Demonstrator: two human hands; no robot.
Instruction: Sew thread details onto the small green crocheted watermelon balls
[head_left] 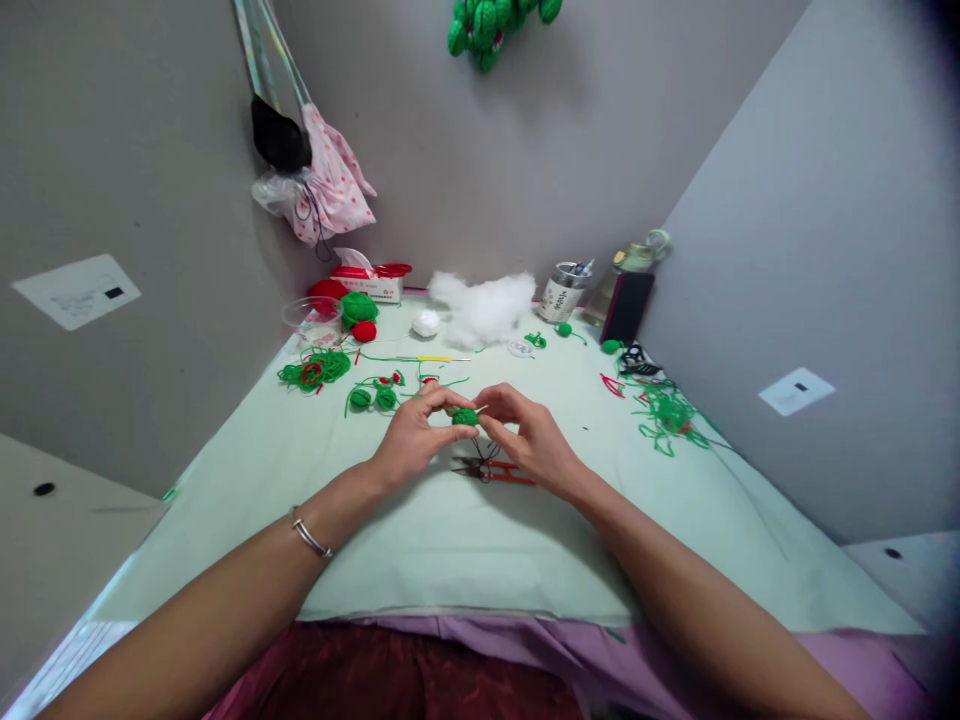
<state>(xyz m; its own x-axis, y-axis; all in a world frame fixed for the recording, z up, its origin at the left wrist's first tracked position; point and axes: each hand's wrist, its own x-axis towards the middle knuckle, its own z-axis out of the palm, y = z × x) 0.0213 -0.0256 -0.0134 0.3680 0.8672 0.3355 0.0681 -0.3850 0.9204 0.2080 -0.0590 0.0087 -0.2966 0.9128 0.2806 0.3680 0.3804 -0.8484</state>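
My left hand (417, 430) pinches a small green crocheted piece (465, 416) between thumb and fingers, above the middle of the table. My right hand (521, 430) meets the piece's right end, its thumb and fingertips closed together. A thin pale sliver shows by the right fingertips; what they grip is too small to make out. Below both hands lie red-handled thread snips (499, 471), with dark thread (484, 450) near the blades. Just left of my left hand rest small green crocheted balls (385, 399) with yarn tails and red-and-white bits.
A yellow-handled crochet hook (433, 359) lies beyond the hands. White stuffing (484, 310) is piled at the back. Yarn scraps (670, 415) lie at right, a green yarn tangle (315, 370) at left. A pen can (562, 293), phone (628, 308) and tissue box (367, 280) stand at the rear.
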